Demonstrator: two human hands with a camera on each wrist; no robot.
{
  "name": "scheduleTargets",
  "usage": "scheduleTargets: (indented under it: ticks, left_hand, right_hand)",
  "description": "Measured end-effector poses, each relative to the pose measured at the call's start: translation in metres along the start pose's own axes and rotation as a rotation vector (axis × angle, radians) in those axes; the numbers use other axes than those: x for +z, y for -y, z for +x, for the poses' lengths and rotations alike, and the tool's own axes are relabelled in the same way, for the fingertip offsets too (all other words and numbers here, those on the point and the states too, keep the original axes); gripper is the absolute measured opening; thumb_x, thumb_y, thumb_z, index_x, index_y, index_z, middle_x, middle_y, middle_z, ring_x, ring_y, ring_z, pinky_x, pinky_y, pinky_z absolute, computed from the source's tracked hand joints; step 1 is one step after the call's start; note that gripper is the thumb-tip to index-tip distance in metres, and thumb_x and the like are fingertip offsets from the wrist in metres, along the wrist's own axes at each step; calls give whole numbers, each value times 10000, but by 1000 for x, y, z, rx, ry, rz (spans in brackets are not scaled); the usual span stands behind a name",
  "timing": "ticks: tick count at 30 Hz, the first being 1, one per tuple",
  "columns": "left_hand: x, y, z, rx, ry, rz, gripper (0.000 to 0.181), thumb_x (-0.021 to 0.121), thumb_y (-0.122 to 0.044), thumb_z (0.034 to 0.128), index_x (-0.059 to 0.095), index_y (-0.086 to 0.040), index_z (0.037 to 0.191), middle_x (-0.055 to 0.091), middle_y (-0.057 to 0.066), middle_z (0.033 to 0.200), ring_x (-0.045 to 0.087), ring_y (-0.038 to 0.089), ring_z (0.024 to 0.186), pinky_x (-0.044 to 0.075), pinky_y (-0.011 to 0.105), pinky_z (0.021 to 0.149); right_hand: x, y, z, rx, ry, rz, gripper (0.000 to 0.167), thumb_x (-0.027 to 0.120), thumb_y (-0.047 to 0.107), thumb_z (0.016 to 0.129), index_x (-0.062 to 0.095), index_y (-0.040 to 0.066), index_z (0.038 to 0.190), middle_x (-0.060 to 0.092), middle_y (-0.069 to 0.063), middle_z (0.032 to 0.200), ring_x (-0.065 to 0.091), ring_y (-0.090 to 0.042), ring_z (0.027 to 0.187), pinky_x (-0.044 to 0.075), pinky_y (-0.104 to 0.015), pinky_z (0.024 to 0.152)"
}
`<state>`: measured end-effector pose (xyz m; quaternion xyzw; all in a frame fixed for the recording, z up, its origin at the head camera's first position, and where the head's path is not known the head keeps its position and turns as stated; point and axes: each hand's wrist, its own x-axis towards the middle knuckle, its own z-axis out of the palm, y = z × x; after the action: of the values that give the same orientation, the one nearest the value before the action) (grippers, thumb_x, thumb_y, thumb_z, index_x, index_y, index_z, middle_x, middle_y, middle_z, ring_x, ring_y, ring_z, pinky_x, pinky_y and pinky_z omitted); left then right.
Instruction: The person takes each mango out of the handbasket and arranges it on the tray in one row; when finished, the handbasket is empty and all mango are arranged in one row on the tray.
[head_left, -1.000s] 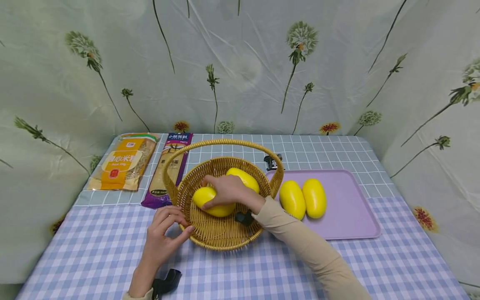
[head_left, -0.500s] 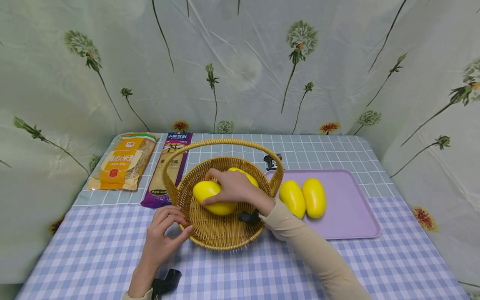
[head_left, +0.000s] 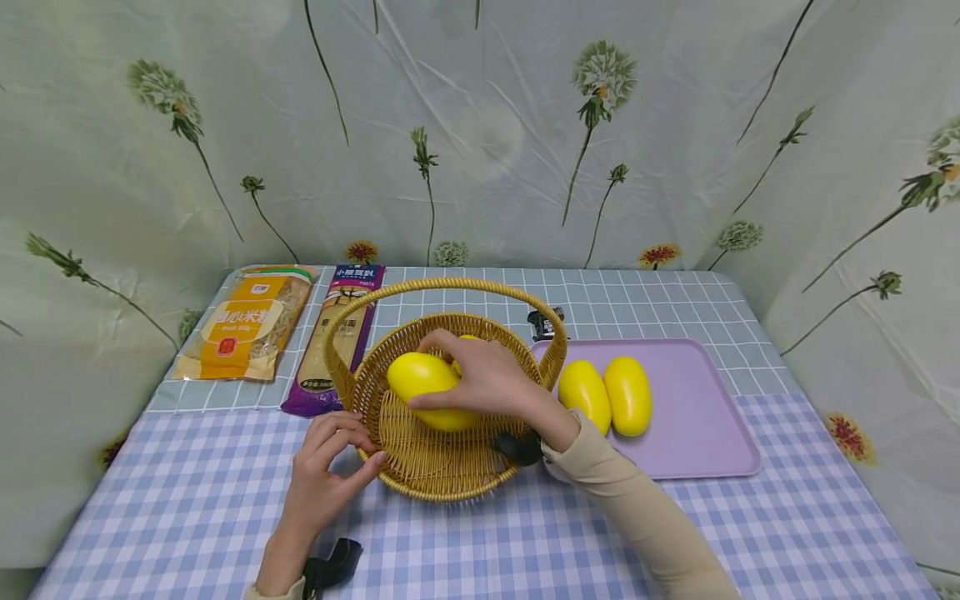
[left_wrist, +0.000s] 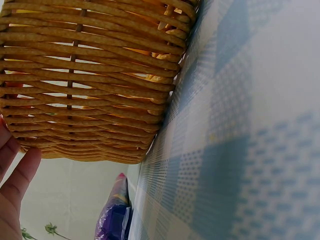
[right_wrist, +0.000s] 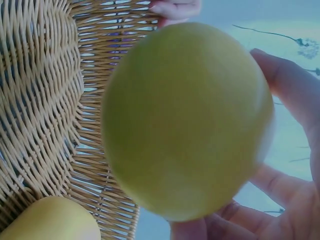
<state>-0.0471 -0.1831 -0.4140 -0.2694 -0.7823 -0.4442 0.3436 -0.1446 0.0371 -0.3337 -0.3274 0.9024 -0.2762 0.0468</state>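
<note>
Your right hand [head_left: 491, 375] is grasping a yellow fruit [head_left: 422, 379], the thumb lying along its near side and the fingers reaching over its far side. The fruit is sitting within the basket [head_left: 438, 467], its left end projecting past the thumb; whether its underside is touching the basket floor, you cannot tell. Your left hand [head_left: 324, 462] is pinching the basket's near-left rim. A second fruit [right_wrist: 52, 222] is lying in the basket, partly hidden behind your right hand in the head view.

Labels: the purple pack [head_left: 337, 350], running from the table's far edge toward the basket's left side, is showing "PASTA" under a line of white Chinese characters beginning with 小; a dark oval near its lower end is carrying smaller print. The orange pack [head_left: 247, 325] is lying at the table's far-left corner, showing large white characters including 心米, a red mark below them and a small logo above that is too small to read. A black item [head_left: 546, 323] behind the tray's far-left corner is bearing white marks, also illegible.

Right of the basket, the lilac tray [head_left: 697, 408] is occupying the table's right side, with two fruits [head_left: 628, 397] lying side by side toward its left edge. The basket's handle [head_left: 450, 284] is arching upright above the grip.
</note>
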Motion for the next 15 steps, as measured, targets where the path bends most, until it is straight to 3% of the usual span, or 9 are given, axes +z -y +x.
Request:
scheduleTargets:
  ticks: [15]
  left_hand:
    - [0, 0, 0, -14, 5, 0, 344, 689, -334, 873, 598, -43, 715, 591, 151, 837, 509, 335, 872, 360, 260, 930]
  right_hand:
    - [-3, -2, -37, -18, -91, 121, 649, 713, 628, 717, 527, 288, 1238, 608, 91, 1019, 564, -44, 798, 487, -235, 657]
